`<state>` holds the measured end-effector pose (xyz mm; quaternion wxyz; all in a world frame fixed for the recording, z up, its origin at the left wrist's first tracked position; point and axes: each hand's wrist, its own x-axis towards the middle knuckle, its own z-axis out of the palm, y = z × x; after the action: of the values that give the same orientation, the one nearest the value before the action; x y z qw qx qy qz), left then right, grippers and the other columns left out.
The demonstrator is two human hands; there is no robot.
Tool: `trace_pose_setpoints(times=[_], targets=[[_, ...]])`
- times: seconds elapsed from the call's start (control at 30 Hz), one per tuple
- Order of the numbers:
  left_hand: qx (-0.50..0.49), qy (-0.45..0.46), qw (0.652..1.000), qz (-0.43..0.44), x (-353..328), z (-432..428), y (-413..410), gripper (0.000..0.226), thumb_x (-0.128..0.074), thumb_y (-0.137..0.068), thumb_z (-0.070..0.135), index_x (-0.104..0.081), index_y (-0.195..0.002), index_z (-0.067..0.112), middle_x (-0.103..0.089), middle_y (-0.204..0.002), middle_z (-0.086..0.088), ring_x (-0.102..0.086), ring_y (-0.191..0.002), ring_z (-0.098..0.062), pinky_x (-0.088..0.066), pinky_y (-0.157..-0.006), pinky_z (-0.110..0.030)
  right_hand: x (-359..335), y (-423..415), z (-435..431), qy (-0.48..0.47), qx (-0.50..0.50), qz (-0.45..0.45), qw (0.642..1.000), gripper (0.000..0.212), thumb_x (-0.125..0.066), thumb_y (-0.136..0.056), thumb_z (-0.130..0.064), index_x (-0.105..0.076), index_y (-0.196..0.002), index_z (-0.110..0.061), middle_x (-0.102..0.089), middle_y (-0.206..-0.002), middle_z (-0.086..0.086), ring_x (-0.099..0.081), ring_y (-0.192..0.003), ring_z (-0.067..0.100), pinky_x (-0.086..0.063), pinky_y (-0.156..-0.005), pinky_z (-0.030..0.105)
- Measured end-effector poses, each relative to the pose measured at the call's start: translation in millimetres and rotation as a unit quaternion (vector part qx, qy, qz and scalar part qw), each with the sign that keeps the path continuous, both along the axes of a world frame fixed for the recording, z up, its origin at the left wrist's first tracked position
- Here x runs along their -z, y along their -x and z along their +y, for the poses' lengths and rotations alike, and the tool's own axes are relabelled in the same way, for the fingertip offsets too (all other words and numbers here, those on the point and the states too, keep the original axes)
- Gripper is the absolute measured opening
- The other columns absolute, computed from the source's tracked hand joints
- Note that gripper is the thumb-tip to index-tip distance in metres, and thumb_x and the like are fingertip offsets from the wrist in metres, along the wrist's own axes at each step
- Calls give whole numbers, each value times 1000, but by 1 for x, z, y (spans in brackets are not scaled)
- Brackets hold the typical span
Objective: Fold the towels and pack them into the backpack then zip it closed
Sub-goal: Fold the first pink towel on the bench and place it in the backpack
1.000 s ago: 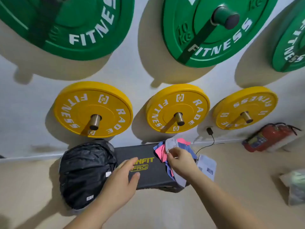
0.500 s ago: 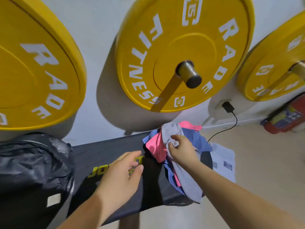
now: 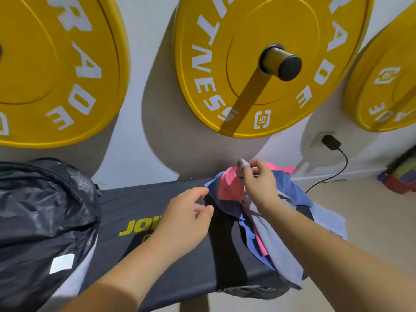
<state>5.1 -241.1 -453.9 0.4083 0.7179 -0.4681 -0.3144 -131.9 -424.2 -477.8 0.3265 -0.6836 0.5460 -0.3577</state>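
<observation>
The right hand (image 3: pixel 261 185) pinches a grey towel (image 3: pixel 278 246) in its fingers at the counter's (image 3: pixel 139 203) right end, while the left hand (image 3: pixel 180 219) has loose fingers holding nothing

Three yellow weight plates (image 3: pixel 247 30) and one black plug (image 3: pixel 330 142) are on the wall. One desk (image 3: pixel 139 203) carries one black backpack (image 3: pixel 40 210) and one heap of towels (image 3: pixel 229 185), pink, blue and grey, their number unclear. Two hands show: left hand (image 3: pixel 182 219), right hand (image 3: pixel 261 185).

The head-worn camera looks forward and down, close over a bench (image 3: pixel 139 206) against a wall (image 3: pixel 144 64).
</observation>
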Motion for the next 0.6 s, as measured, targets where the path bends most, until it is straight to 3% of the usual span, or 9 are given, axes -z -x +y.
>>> trace_pose_setpoints(times=[0.1,0.2,0.3,0.43,0.53,0.6], targets=[[-17,10,1000,13,-12,10,-4,47,-63,-97,28,-52,-142,33,-64,-133,12,-68,-104,-1,-53,-83,-18,-55,-26,36,-8,-67,-140,988,25,-59,-100,-39,-58,-89,-17,-64,-73,15,-54,-63,14,-45,-60,34],[-50,61,996,35,-30,16,-14,60,-69,-92,35,-45,-147,39,-53,-144,18,-62,-118,-2,-55,-101,-33,-106,-48,70,-19,-166,-229,959,25,-64,-98,-36,-59,-92,-12,-60,-75,25,-53,-66,21,-46,-58,39],[-62,98,991,67,-51,26,-21,49,-76,-80,41,-55,-120,61,-64,-125,29,-66,-113,-3,-58,-96,-42,-138,-54,102,-53,-221,-274,934,17,-65,-98,-16,-60,-88,-3,-56,-67,7,-50,-59,12,-43,-54,24],[-70,125,986,81,-66,44,-25,27,-76,-88,29,-67,-109,43,-75,-105,21,-72,-100,-2,-61,-91,-41,-147,-48,130,-82,-240,-254,933,13,-72,-93,-18,-70,-81,-13,-61,-67,-2,-54,-64,11,-45,-59,24],[-60,107,990,74,-68,61,-22,24,-76,-87,33,-68,-108,41,-77,-100,19,-72,-96,-1,-61,-88,-36,-148,-43,147,-151,-227,-269,924,12,-73,-92,-18,-72,-86,-8,-63,-72,9,-59,-68,18,-49,-62,30],[-52,85,993,60,-66,66,-19,24,-78,-84,39,-68,-106,40,-76,-99,20,-71,-96,0,-60,-86,-34,-149,-44,157,-171,-230,-251,925,11,-72,-92,-15,-70,-84,-8,-62,-69,7,-59,-63,16,-50,-58,27]])
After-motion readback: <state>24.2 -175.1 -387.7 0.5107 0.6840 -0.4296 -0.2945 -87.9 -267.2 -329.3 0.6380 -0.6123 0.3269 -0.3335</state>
